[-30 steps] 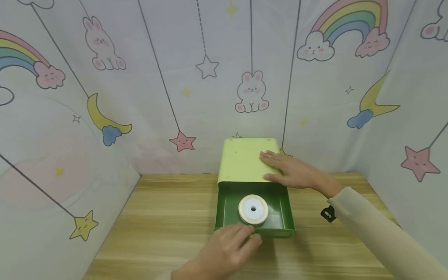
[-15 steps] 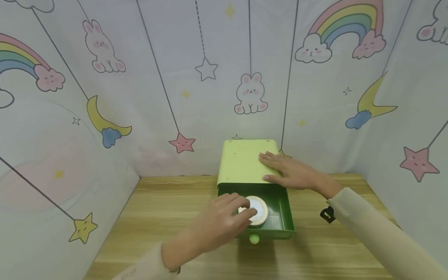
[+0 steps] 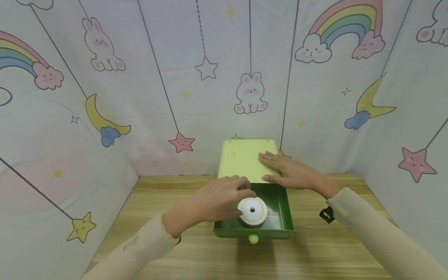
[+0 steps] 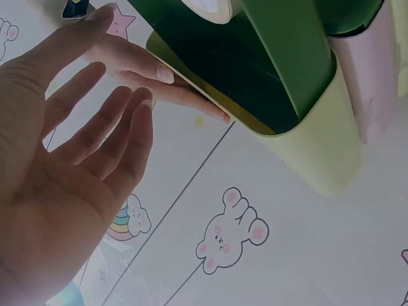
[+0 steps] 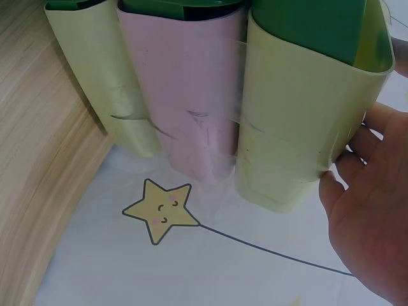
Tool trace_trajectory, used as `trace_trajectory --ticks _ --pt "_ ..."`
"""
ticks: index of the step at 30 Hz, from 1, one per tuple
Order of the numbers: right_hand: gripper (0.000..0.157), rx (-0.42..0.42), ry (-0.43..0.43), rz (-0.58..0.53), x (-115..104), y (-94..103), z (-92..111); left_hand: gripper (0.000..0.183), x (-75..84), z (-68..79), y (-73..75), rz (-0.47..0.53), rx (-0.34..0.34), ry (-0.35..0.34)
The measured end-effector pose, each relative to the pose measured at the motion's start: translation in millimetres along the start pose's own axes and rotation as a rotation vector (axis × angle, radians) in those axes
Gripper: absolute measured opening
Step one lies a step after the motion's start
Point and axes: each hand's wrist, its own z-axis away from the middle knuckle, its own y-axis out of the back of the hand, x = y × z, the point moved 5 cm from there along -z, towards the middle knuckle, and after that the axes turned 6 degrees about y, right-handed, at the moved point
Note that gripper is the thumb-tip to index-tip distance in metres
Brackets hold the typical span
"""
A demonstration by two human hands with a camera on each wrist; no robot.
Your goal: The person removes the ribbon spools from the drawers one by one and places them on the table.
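Note:
A white spool [image 3: 252, 210] with a cream rim and a small centre hole lies in the pulled-out dark green drawer [image 3: 281, 210]. My left hand [image 3: 218, 198] hovers over the drawer's left side, its fingers loosely bent at the spool's edge. The left wrist view has that hand [image 4: 70, 153] holding nothing; whether a fingertip touches the spool is unclear. On the light green top of the drawer cabinet [image 3: 239, 161] my right hand [image 3: 292, 171] rests with straight fingers. A light green knob [image 3: 253, 238] sticks out of the drawer's front.
Below the top tier, the right wrist view shows a pink tier [image 5: 185, 95] and another light green tier [image 5: 105, 83]. The cabinet stands on a wooden table [image 3: 168, 202] against a patterned cloth backdrop [image 3: 210, 101]. A small black object [image 3: 327, 214] is by the right sleeve.
My left hand has left the drawer's front edge, passed over the spool and moved up and back to the left, uncovering the knob. The right hand has stayed in place.

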Motion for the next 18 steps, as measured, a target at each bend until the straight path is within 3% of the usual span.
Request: trace_trajectory --ticks 13,18 --pt "0.076 -0.006 0.002 0.011 -1.4 -0.3 0.7 0.060 1.0 -26.6 -20.4 -0.037 -0.314 0.058" --pt "0.076 -0.007 -0.004 0.015 -1.7 -0.9 1.3 0.060 1.0 -31.9 -30.1 -0.023 -0.371 0.066"
